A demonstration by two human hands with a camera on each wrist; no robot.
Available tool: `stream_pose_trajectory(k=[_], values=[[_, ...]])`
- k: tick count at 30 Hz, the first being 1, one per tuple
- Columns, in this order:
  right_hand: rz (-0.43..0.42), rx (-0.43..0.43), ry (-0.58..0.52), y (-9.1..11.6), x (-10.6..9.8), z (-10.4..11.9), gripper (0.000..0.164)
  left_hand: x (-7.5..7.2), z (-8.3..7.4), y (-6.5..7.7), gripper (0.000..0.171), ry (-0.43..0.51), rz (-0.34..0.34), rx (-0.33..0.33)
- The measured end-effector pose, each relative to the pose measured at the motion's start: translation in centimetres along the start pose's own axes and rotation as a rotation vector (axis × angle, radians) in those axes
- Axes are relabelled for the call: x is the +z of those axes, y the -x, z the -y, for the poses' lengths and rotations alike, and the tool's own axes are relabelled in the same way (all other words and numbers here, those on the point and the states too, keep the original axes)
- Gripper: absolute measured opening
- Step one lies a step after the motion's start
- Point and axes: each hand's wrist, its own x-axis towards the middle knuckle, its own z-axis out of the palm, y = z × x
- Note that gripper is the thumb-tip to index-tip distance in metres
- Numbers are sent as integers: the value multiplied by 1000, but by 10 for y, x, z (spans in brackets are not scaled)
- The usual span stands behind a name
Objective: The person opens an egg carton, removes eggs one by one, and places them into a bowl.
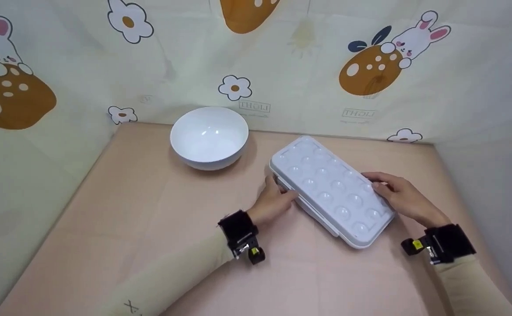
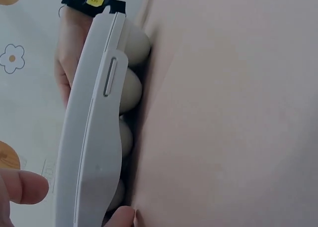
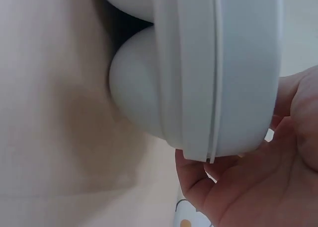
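Note:
A white lidded egg box [image 1: 330, 188] with rows of round bumps on its lid lies slantwise near the middle of the table. My left hand [image 1: 273, 202] holds its left long side, one fingertip low by the rounded cups in the left wrist view. On the opposite side my right hand [image 1: 403, 195] grips the edge, the thumb on the lid and the other fingers wrapped beneath the rim in the right wrist view. A side latch [image 2: 110, 77] lies flat against the box in the left wrist view. Rounded cups [image 3: 136, 80] bulge from its underside.
A white bowl [image 1: 210, 136] stands at the back of the table, left of the egg box. The pinkish table [image 1: 120, 210] ends at a patterned cloth wall [image 1: 185, 57] behind and on both sides.

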Motion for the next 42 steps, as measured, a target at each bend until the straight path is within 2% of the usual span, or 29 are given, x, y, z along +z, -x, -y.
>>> stream_pose_trajectory(k=[6, 10, 14, 18, 23, 29, 32, 36, 39, 42], values=[[-130, -8, 82, 19, 3, 2, 44, -25, -11, -22, 93, -195, -102, -2], [-220, -13, 88, 37, 4, 6, 47, -41, -19, -44, 81, -299, -137, 51], [-313, -7, 64, 56, 8, 8, 51, -53, -24, -63, 71, -327, -117, 74], [-365, 52, -35, 72, 16, 7, 58, -59, -30, -77, 65, -381, -40, 51], [-371, 159, -171, 83, 29, 7, 67, -57, -36, -91, 63, -441, 64, 42], [-305, 294, -187, 89, 49, 4, 80, -52, -37, -103, 57, -518, 87, 66], [-263, 314, -290, 90, 58, 4, 82, -52, -35, -107, 54, -542, 93, 70], [-228, 308, -474, 89, 68, 7, 76, -52, -34, -108, 52, -554, 100, 88], [-225, 304, -554, 88, 72, 10, 74, -51, -36, -106, 51, -552, 99, 107], [-228, 310, -585, 86, 73, 13, 79, -50, -37, -105, 49, -546, 97, 109]])
